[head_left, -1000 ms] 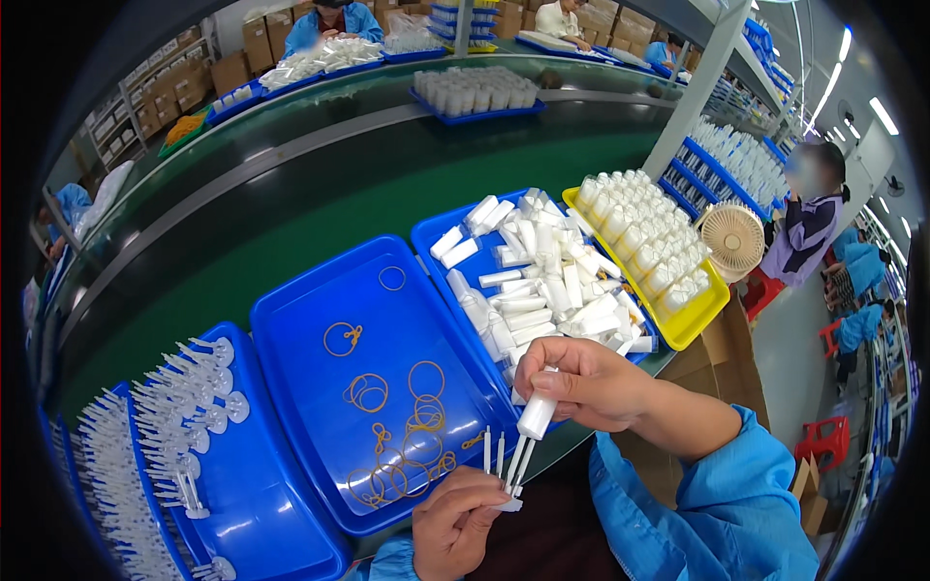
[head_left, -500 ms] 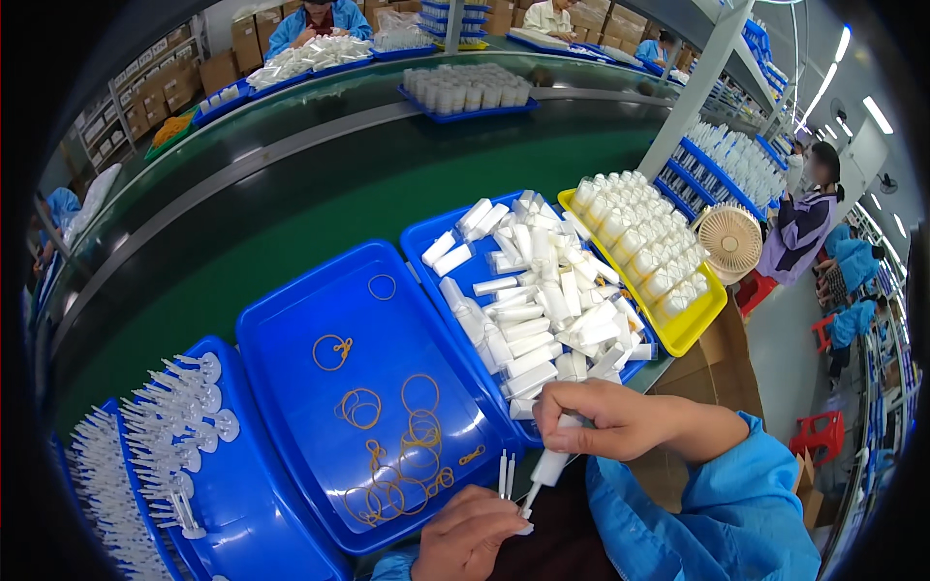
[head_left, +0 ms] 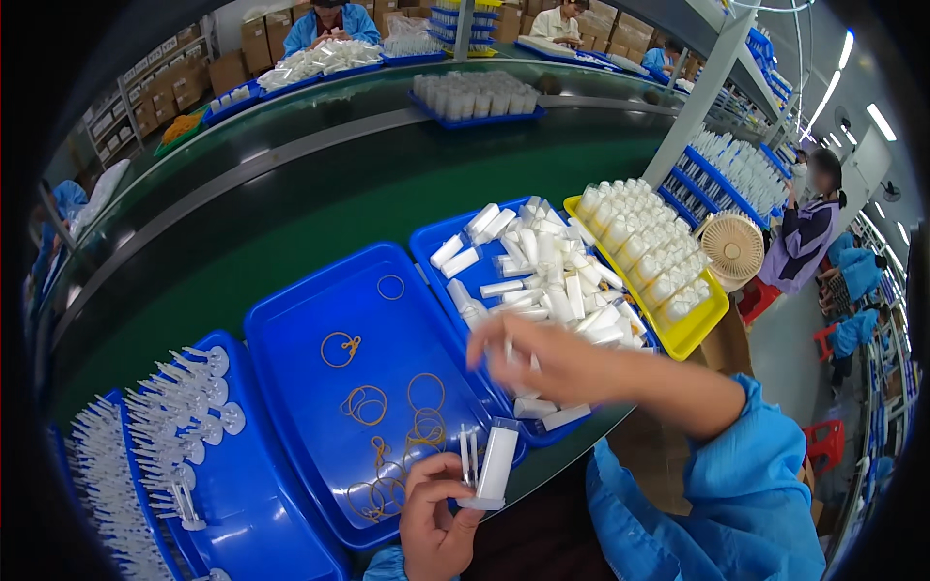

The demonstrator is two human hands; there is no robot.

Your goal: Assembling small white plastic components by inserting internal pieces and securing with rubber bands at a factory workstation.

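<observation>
Our left hand (head_left: 436,518) pinches a white tube (head_left: 496,463) and thin sticks (head_left: 469,455) at the middle blue tray's (head_left: 291,329) near edge; our blurred right hand (head_left: 542,363), fingers apparently spread, reaches right of it. We should grasp only one piece.

The right hand (head_left: 542,363) is smeared by motion, so its fingers and whatever they may pinch cannot be made out, and it covers several white tubes (head_left: 542,281) in the blue tray beneath it. The left hand (head_left: 436,513) is cut off at the wrist by the lower edge. Left of it, the rows of white plastic pieces (head_left: 107,474) blur into the dark rim.
</observation>
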